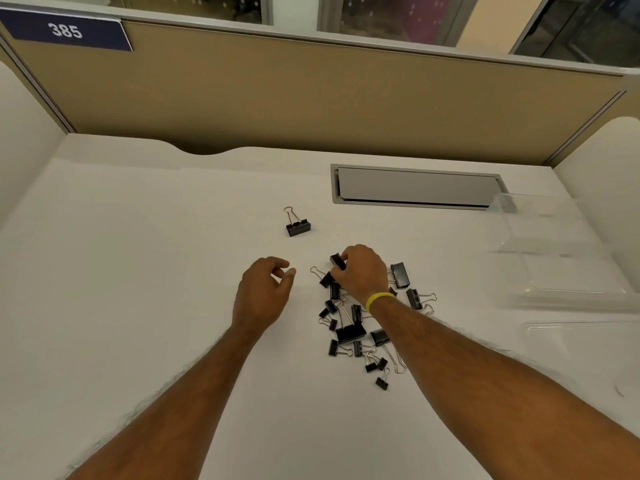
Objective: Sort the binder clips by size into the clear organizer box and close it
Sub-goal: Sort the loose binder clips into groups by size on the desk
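With your right hand pinching a black metal binder clip atop the pile, and left hand loosely curled, empty, lift straight up, then carry it right to the clear plastic organizer box.

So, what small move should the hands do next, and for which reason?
Probably the right hand should lift the black metal binder clip it pinches at the far edge of the pile of black binder clips and carry it to the open clear plastic organizer box on the right. No clips are visibly in the box yet. The left hand holds nothing.
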The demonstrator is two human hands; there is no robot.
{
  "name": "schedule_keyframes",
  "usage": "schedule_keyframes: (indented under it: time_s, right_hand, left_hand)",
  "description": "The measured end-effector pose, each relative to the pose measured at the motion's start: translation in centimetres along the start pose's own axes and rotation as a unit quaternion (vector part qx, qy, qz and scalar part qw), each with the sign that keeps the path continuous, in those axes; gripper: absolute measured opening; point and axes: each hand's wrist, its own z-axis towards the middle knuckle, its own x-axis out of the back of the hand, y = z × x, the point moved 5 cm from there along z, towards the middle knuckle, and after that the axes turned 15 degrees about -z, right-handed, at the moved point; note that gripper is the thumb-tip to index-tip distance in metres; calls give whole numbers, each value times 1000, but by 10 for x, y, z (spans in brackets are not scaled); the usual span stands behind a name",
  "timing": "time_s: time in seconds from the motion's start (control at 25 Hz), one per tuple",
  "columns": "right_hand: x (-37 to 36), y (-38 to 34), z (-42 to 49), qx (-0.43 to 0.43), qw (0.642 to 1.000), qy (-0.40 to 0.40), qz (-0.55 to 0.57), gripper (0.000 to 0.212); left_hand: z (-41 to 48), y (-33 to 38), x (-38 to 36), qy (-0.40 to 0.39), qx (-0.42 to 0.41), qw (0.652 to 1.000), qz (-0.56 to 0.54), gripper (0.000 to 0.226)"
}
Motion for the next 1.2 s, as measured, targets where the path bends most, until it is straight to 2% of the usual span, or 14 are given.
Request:
schedule_keyframes:
  time_s: [0.12, 0.2, 0.36, 0.48, 0.64, 0.8, 0.92, 1.0, 1.12, 1.2]
  right_hand:
    - [12, -11, -13, 62, 992, 88, 61, 13]
    - [13, -18, -22, 106, 987, 105, 62, 10]
    - [1, -3, -23, 73, 993, 64, 67, 14]
    - [-7, 3, -18, 72, 995, 34, 60, 32]
    - [-13, -17, -8, 112, 993, -13, -33, 57]
    - [-13, -35, 1, 141, 985, -19, -98, 42]
    - [-6, -38, 0, 152, 987, 14, -55, 37]
    - [3, -41, -6, 192, 980, 59, 7, 32]
    - [12, -41, -17, 254, 958, 93, 92, 28]
    - [16, -31, -19, 244, 953, 94, 152, 31]
  left_hand:
    - [9, 2, -25, -47, 62, 995, -58, 23]
    - [14, -1, -42, -84, 98, 987, -90, 27]
    - [16, -4, -49, -87, 109, 986, -88, 20]
    - [15, -11, -41, -65, 118, 986, -99, 18]
    - [14, -15, -33, -56, 116, 987, -95, 18]
    - [16, -18, -26, -51, 124, 987, -93, 20]
    - [17, -21, -25, -48, 131, 986, -90, 23]
    - [18, -18, -30, -62, 136, 982, -117, 27]
    - [17, -3, -45, -100, 160, 951, -247, 25]
    - [16, 6, -53, -104, 173, 926, -319, 23]
